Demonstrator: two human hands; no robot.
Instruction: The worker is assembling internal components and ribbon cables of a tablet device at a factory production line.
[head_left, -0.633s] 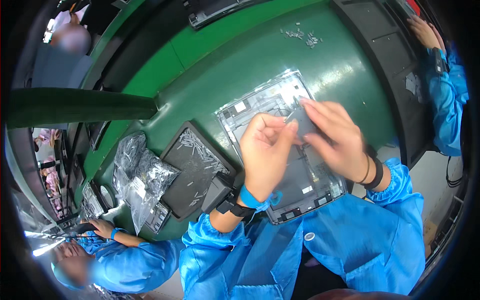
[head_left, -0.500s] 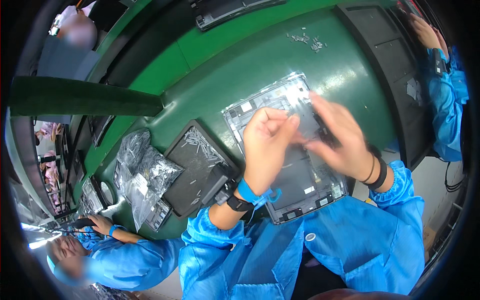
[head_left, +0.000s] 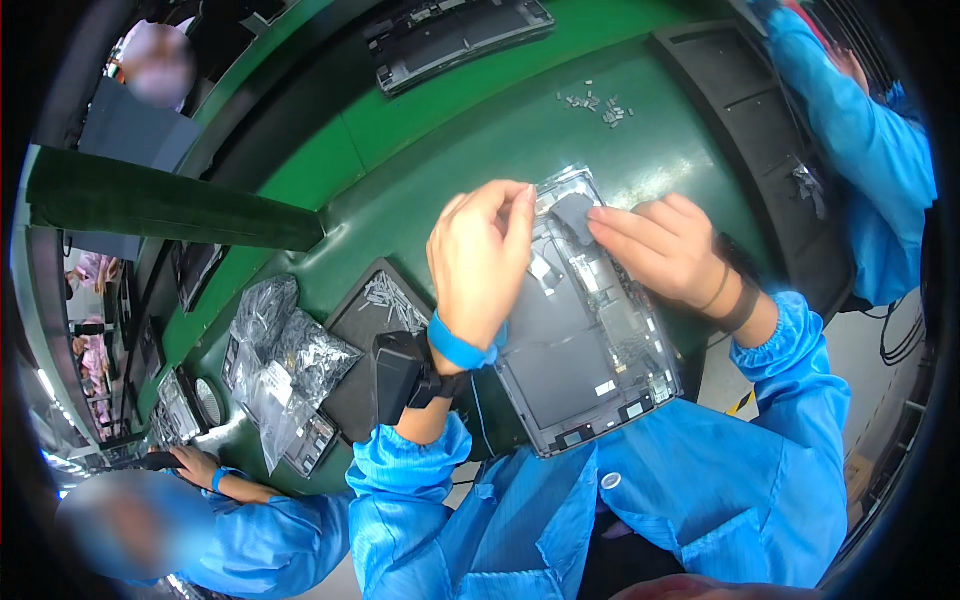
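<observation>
An opened tablet-like device housing [head_left: 550, 350], dark grey with exposed circuit parts along its right side, lies in front of me, its near end by my blue jacket. My right hand [head_left: 668, 245] has thumb and fingers closed at the edge of a small dark grey flat piece [head_left: 572, 216] over the housing's far end. My left hand [head_left: 478, 262] is closed, thumb against forefinger at the housing's far left corner. Whatever that pinch holds, if anything, is too small to make out. A blue band [head_left: 458, 345] circles my left wrist.
Left of the housing, a dark tray [head_left: 352, 385] holds several small grey strips beside clear plastic bags [head_left: 290, 345]. Small grey pieces [head_left: 600, 106] lie scattered farther off. A long black tray [head_left: 745, 110] stands at right. Co-workers' blue sleeves [head_left: 850, 130] show at both sides.
My hands, close together over the housing before, have moved apart. The left went left to the far corner. The right now has the dark grey flat piece at its fingertips.
</observation>
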